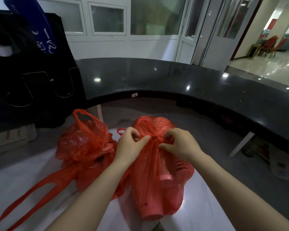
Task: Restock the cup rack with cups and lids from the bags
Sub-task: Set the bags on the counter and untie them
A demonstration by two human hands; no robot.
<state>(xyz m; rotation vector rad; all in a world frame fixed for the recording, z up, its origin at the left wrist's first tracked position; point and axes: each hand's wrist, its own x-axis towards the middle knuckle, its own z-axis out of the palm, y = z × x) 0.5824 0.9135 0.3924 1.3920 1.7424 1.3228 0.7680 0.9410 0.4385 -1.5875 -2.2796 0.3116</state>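
Note:
Two red plastic bags lie on a white surface in front of me. The right bag [157, 185] is tied with a knot [154, 136] at its top, and stacks of cups show through its thin film. My left hand [130, 144] and my right hand [178, 144] both pinch the plastic at that knot, one from each side. The left bag [85, 147] sits beside it with its long handles trailing toward me, and clear lids or cups show faintly inside. The black cup rack [40, 84] stands at the far left on the counter, its curved slots visible.
A curved black counter [173, 80] runs across behind the bags. A cardboard box [12, 137] sits at the left under the rack. Papers [282, 167] lie on the lower shelf at the right. White doors and a hall with red chairs are beyond.

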